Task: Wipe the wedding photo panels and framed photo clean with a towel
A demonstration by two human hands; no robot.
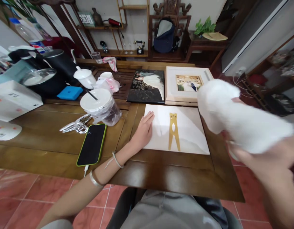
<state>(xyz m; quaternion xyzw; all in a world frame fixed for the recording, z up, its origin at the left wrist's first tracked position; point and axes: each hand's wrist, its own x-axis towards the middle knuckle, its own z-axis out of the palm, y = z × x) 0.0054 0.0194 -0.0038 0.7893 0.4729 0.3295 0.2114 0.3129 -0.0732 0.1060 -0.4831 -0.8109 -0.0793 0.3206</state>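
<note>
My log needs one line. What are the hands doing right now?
left hand: flat on white board edge | right hand: grip on white cloth, raised above table | gold stand: on board

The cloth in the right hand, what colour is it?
White, plain and fluffy: the cloth shows best in the head view, held in the right hand.

A dark wooden bench (pixel 53 149) fills the middle of the frame. On it, at centre, lies a white board (pixel 190 133) bearing a gold clip-shaped piece (pixel 173 131). Above it rest a black-bordered picture (pixel 147 86) and, just beside that, a white framed photo (pixel 187 84). Left of centre lie a green-cased phone (pixel 92 143), a hair clip (pixel 75 125) and a lidded cup in a plastic bag (pixel 100 106).
</note>
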